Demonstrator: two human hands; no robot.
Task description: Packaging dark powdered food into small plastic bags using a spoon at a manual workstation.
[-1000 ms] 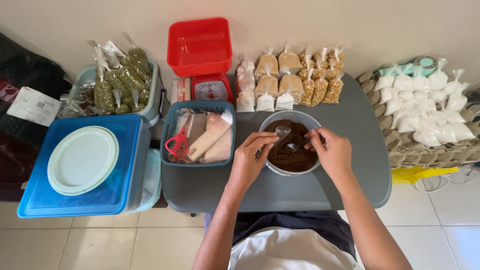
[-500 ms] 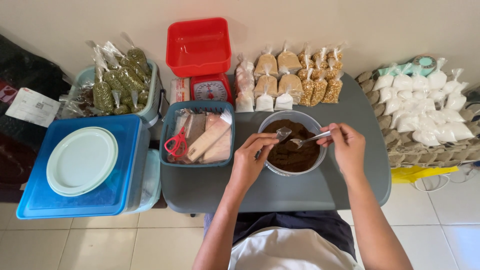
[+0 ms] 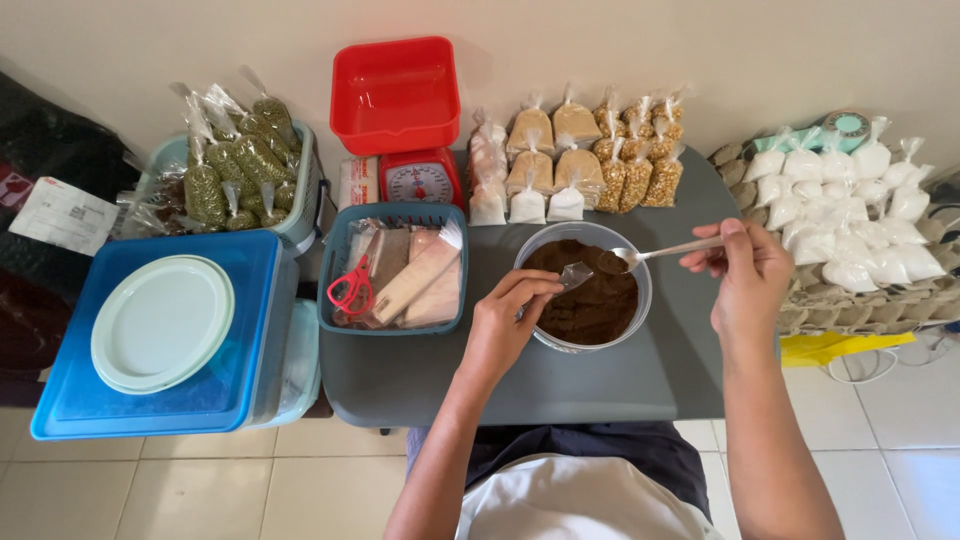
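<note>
Here, over a round clear bowl of brown powder [image 3: 590, 300] on the grey bench [image 3: 420, 370], the left hand [image 3: 505, 325] pinches open a small clear plastic bag [image 3: 574, 274]; the right hand [image 3: 745, 275] grips a metal spoon [image 3: 655, 253], loaded, tipped toward the bag's mouth so spills fall back.

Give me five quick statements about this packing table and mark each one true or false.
1. The right hand holds a metal spoon with brown powder in its bowl. True.
2. The left hand holds red scissors. False: it pinches a small clear bag over the bowl of brown powder; the scissors lie in the blue basket.
3. The red scale stands behind the basket. True.
4. The bags of white powder lie to the left. False: they are stacked to the right.
5. A pale green plate rests on the blue lid. True.
</note>
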